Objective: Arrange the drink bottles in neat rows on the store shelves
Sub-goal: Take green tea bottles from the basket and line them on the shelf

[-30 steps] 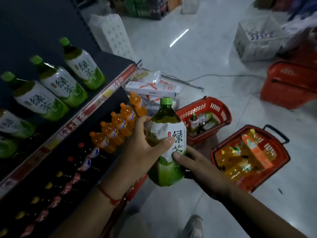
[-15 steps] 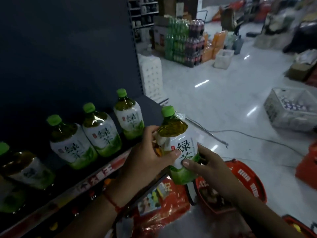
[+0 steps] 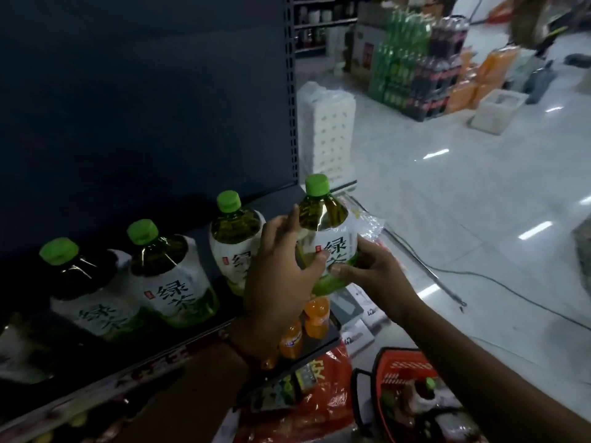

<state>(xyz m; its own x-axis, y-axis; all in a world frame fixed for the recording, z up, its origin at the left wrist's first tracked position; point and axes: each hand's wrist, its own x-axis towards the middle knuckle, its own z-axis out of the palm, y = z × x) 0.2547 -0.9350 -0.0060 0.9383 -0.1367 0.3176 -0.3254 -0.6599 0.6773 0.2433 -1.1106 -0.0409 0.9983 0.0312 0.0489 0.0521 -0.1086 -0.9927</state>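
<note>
both hands on one green tea bottle (image 3: 326,238), frame centre. my left hand (image 3: 281,276) wraps its near side, thumb across the label, fingers curled up by the shoulder. my right hand (image 3: 367,270) grips the lower right side of the label. bottle upright, green cap on, at the right end of the upper shelf (image 3: 265,199); whether its base already rests on the shelf i cannot tell, my hands hide it.

done so far, by the look of it: three matching green tea bottles (image 3: 166,273) stand in a row on that shelf, running from lower left toward centre, labels facing out, roughly evenly spaced. the held one would be next in line, just beside the rightmost of them.

lower shelf: small orange drink bottles (image 3: 315,316) below my hands, at least two visible.

left to do, as i judge: seat this bottle, square its label. the red basket (image 3: 403,366), lower right of frame, holds more goods, contents too dark to identify.
</note>
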